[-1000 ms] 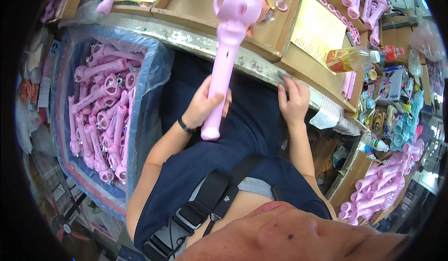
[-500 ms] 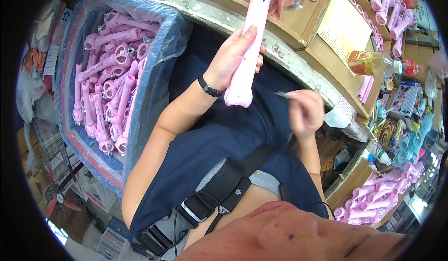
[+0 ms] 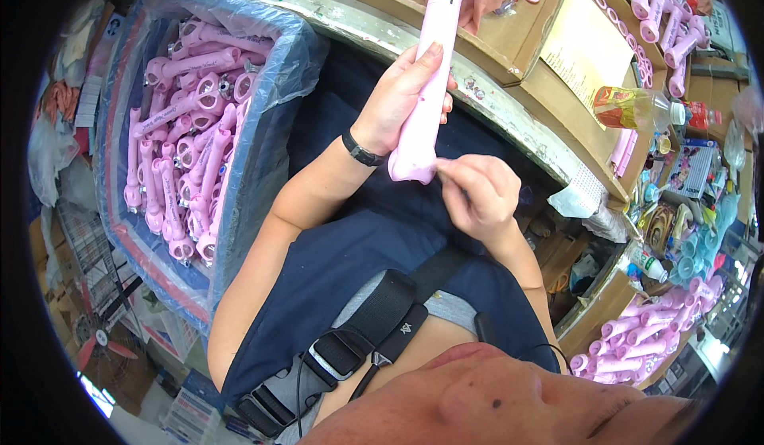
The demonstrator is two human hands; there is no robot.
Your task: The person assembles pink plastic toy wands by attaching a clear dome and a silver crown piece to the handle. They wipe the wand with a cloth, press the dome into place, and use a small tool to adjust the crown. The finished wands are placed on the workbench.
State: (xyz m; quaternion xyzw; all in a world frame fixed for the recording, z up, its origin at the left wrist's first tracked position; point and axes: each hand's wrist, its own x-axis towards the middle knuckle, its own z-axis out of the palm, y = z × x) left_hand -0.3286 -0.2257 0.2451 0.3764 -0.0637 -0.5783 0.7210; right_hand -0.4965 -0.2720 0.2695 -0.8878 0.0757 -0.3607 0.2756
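Note:
My left hand (image 3: 402, 95) is wrapped round a long pink plastic tube (image 3: 434, 71) with flared ends. The tube is held at a slant, its upper end over the bench edge and its lower end above my lap. Small dark holes show along its side. My right hand (image 3: 481, 194) is closed in a pinch at the right side of the tube's lower end. The fingertips are at or touching its rim; what they hold, if anything, cannot be made out.
A blue plastic-lined bin (image 3: 274, 119) at left is full of similar pink pieces (image 3: 187, 115). Cardboard trays (image 3: 509, 39) with pink rings line the bench. At right lie a bottle of yellow liquid (image 3: 633, 107) and a box of pink tubes (image 3: 637, 334).
My right hand has moved left from beside the bench edge to the tube's lower end. The left hand keeps its hold on the tube, which has shifted slightly.

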